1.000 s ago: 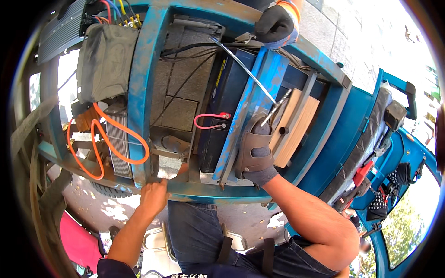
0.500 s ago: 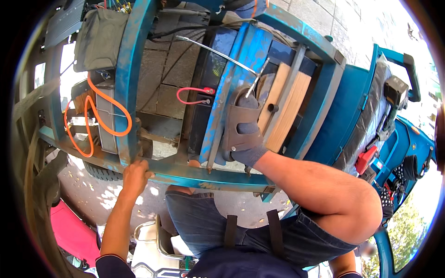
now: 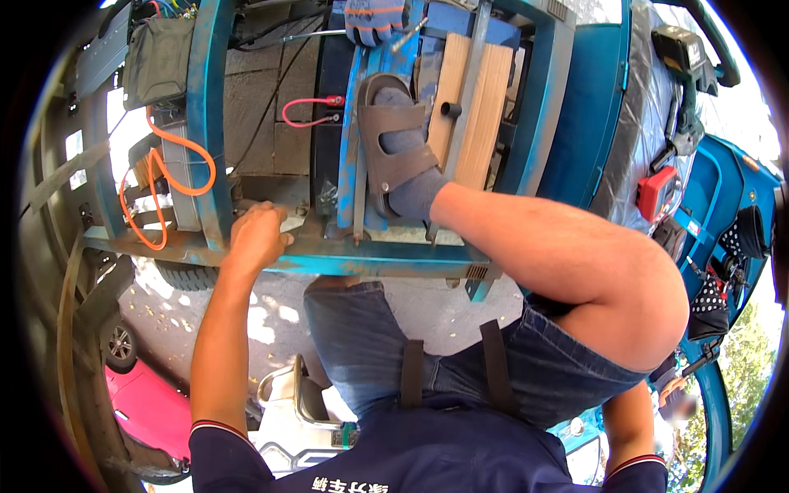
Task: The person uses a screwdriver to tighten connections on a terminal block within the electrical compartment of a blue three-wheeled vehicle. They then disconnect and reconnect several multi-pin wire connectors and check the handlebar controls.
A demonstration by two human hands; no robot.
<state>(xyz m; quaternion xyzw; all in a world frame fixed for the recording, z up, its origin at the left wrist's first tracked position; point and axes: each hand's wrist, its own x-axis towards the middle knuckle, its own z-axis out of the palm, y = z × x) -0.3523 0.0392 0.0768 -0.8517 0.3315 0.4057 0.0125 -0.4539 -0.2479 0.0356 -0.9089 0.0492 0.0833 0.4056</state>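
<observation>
One co-worker's gloved hand is now covering part of the once-bare metal rod at the far side, while I'm keeping my left hand curled over the frame's near rail, my right hand hiding, its state untellable

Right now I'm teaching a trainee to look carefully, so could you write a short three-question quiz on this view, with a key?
1. True or false: the left hand, at the teal frame rail, wears a glove.

2. Which lies to the right of the sandaled foot?
A) the dark box
B) the wooden strips
C) the thin red wire

3. Fill in: the thick looped cable toward the picture's left side is ____ in colour.

Key: 1. False, it is bare. 2. B. 3. Orange.
</observation>
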